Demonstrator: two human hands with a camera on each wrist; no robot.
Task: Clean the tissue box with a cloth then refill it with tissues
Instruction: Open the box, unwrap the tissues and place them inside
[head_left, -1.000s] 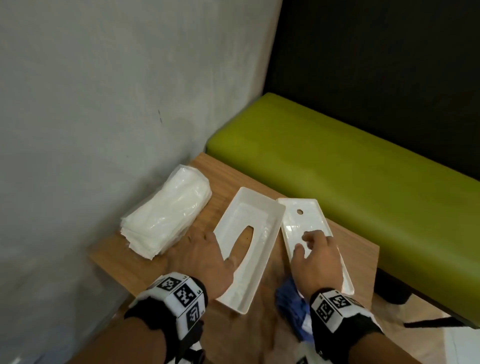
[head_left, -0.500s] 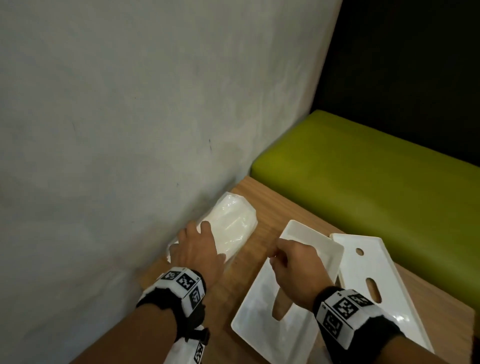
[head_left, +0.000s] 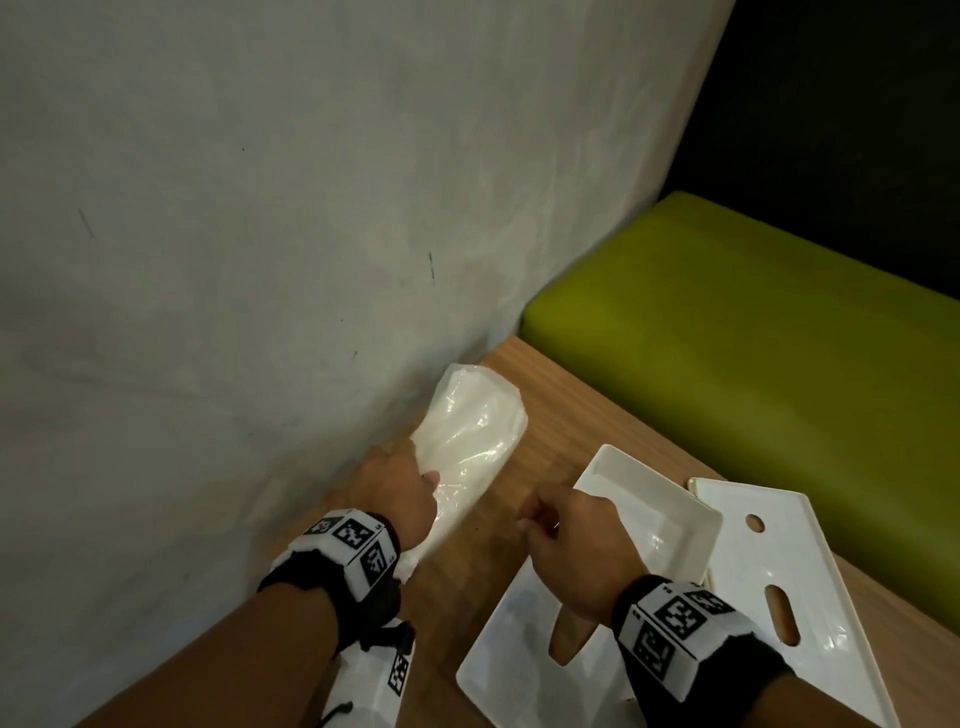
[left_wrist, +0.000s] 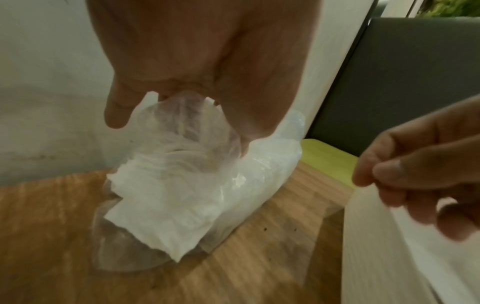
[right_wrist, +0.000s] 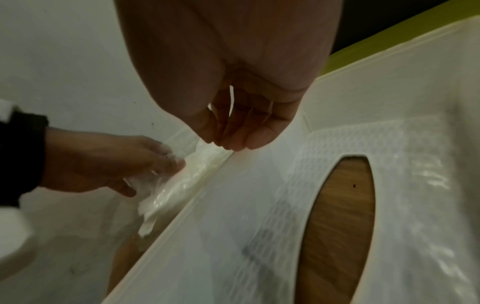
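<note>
A clear plastic pack of white tissues (head_left: 475, 431) lies on the wooden table (head_left: 550, 410) against the wall. My left hand (head_left: 421, 475) grips the pack's near, open end, and in the left wrist view its fingers (left_wrist: 122, 115) curl into the bag mouth over the tissues (left_wrist: 166, 207). The white tissue box shell (head_left: 649, 501), with an oval slot, lies open side up to the right. My right hand (head_left: 535, 514) hovers over the shell's left edge (right_wrist: 207, 205) with its fingers curled and nothing in them. It is a short way from the pack.
The box's flat white back plate (head_left: 769, 566) lies right of the shell. A grey wall (head_left: 260, 260) runs along the table's left side. A green bench seat (head_left: 753, 338) borders the far edge. The cloth is not in view.
My left hand went from the box to the tissue pack and now grips its near end. My right hand left the back plate and moved left over the shell.
</note>
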